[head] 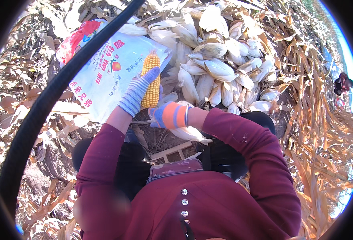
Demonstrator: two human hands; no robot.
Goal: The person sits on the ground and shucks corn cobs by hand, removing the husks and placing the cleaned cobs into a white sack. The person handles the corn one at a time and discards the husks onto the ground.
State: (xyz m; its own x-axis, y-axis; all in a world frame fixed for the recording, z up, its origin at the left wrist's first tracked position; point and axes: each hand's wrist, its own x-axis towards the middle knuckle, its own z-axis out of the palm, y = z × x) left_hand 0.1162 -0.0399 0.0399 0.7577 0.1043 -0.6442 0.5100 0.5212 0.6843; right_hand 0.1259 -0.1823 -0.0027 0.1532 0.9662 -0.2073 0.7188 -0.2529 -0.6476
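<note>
My left hand [138, 89], in a striped white-and-lavender knit glove, holds a husked ear of yellow corn [151, 81] nearly upright, its thumb lying across the kernels. The tip of the ear points away from me. Close to the ear's lower end is my right hand [168, 115], in an orange and blue striped glove, with its fingers curled. Pale corn husk [191, 134] shows just beneath and beside that hand; whether the fingers grip it is hidden. Beyond the left hand lies a white woven plastic sack [104, 87] bearing red and blue printing.
A heap of corn ears in dry husks [215, 67] lies ahead and to the right. Dry corn stalks and leaves [308, 78] cover the ground. A small wooden frame [172, 152] sits between my legs. A dark strap [59, 78] crosses the left side. Another person [343, 84] is far right.
</note>
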